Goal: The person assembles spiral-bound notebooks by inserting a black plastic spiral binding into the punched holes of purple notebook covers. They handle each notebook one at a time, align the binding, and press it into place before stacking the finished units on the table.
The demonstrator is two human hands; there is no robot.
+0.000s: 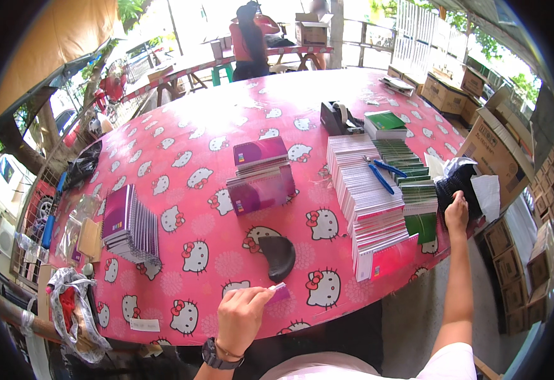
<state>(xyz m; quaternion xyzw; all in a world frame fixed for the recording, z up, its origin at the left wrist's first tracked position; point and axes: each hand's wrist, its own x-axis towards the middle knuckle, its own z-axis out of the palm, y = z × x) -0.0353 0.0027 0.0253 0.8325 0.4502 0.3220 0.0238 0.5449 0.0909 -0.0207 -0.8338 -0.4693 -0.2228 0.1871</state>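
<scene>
My left hand (244, 316), with a watch on its wrist, is closed in a pinch at the near edge of the table. Between its fingers is a small white-and-purple piece (278, 289), too small to name. Just beyond lies a curved black pad (278, 258). On the right, my right hand (457, 214) reaches to a black ribbed bundle (459, 185) in white wrapping. Its fingers are curled against the bundle; what they pinch is hidden. Left of it run long rows of spiral notebooks (369, 209), white and pink, and green notebooks (410, 171). Blue-handled pliers (383, 174) rest on top.
Purple spiral notebooks stand in a middle stack (261, 183) and a left stack (128, 225) on the pink patterned tablecloth (194, 183). A tape dispenser (340, 119) sits behind the rows. Cardboard boxes (496, 142) line the right side. Another person (250, 41) is at the far table.
</scene>
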